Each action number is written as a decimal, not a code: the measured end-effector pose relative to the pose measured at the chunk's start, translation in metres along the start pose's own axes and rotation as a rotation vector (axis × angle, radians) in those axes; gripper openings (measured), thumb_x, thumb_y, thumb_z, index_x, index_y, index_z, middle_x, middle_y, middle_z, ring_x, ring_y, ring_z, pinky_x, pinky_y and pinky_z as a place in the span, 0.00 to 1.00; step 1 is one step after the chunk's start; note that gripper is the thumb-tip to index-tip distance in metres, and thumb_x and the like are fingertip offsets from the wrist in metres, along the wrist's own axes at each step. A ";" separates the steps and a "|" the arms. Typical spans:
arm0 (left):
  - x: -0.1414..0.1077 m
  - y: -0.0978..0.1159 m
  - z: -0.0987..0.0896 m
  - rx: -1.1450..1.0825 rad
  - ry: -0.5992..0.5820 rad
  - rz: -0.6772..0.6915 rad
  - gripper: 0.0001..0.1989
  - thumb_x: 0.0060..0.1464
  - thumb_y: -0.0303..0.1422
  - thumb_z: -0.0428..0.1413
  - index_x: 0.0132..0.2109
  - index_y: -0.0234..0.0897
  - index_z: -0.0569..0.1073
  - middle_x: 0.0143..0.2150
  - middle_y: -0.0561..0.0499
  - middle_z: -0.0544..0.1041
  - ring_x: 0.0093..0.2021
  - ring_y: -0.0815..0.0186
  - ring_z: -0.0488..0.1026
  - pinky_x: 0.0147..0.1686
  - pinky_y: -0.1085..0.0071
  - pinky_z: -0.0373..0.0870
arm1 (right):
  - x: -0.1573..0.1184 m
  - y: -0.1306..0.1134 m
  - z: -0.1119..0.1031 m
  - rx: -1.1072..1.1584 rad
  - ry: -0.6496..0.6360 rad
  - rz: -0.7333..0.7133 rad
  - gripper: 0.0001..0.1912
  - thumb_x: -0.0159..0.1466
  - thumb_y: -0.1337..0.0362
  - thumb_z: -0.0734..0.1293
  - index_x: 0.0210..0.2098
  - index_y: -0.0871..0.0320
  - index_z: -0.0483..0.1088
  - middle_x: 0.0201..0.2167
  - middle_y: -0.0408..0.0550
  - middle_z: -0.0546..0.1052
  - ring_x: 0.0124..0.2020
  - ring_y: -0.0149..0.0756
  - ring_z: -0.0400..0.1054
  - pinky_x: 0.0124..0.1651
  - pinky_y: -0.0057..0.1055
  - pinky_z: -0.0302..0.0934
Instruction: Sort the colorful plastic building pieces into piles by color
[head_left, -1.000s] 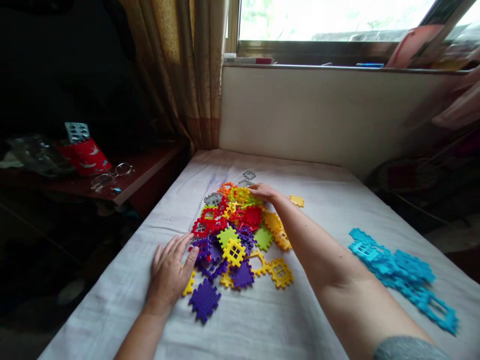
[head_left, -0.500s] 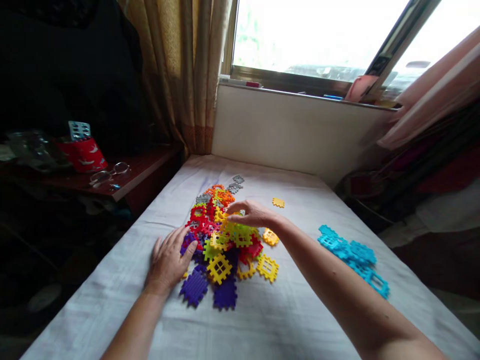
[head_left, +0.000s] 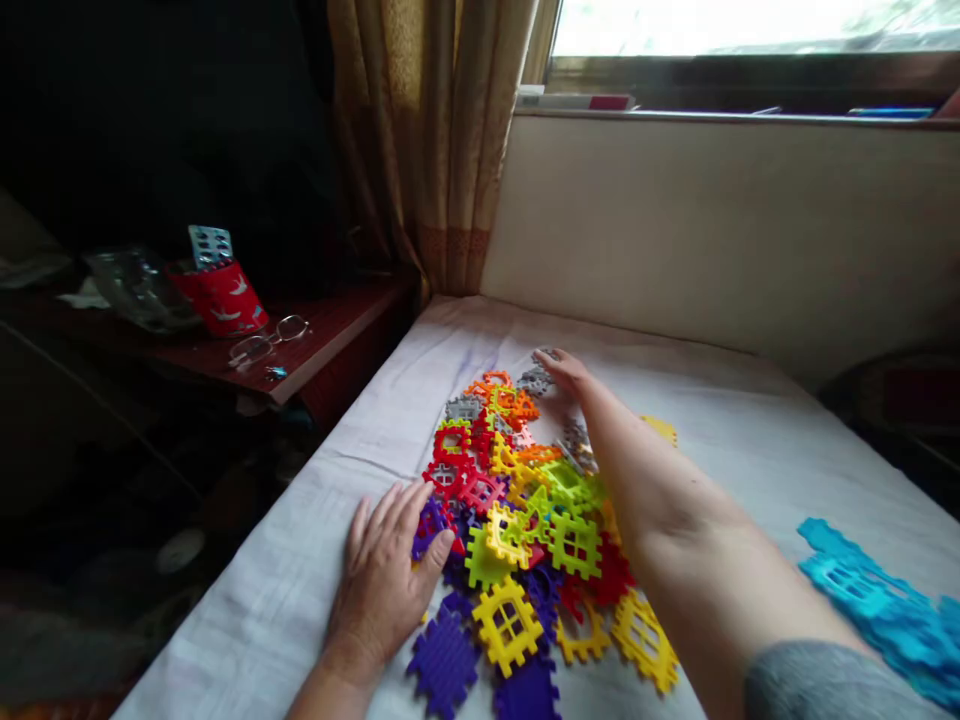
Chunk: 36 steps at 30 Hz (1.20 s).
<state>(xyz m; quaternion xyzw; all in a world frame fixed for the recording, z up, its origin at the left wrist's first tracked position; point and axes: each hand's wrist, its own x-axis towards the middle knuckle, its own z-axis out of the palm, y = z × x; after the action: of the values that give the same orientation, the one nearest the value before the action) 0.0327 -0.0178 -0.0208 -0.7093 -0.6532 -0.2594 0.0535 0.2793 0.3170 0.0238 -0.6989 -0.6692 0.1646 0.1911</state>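
A heap of interlocking plastic building tiles (head_left: 574, 545) in several colours lies on the sheet. Beside its left edge rests my left hand (head_left: 394, 570), fingers outstretched, fingertips and thumb against a purple tile (head_left: 433, 528). My right hand (head_left: 568, 370) reaches past the heap's far end, its fingers bent onto grey tiles (head_left: 535, 380); its grip is partly hidden. Other grey tiles (head_left: 576, 440) lie near my right forearm. Yellow window-shaped tiles (head_left: 507, 625) and a purple ribbed tile (head_left: 444, 660) are at the near side.
Blue tiles (head_left: 862, 590) form a separate group at the right. A yellow tile (head_left: 660, 430) lies beyond my right forearm. On the dark side table (head_left: 337, 330) at left are glasses (head_left: 270, 342) and a red container (head_left: 225, 300). A curtain (head_left: 450, 150) hangs behind.
My right hand has moved from the yellow tiles in the heap to the grey tiles at the far end. My left hand stays beside the heap. The view has turned left and come closer.
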 end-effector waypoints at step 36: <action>-0.032 0.094 -0.026 -0.031 -0.444 0.167 0.48 0.44 0.55 0.62 0.70 0.53 0.55 0.75 0.42 0.44 0.74 0.40 0.39 0.64 0.31 0.36 | -0.334 0.110 -0.044 0.308 0.423 -0.197 0.14 0.59 0.57 0.66 0.41 0.54 0.77 0.45 0.52 0.80 0.50 0.44 0.72 0.56 0.45 0.65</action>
<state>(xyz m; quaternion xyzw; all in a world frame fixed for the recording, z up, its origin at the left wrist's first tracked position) 0.1147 -0.0708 0.0124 -0.8012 -0.5841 -0.1020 -0.0812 0.3799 -0.0220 -0.0003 -0.6121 -0.6462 0.0957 0.4456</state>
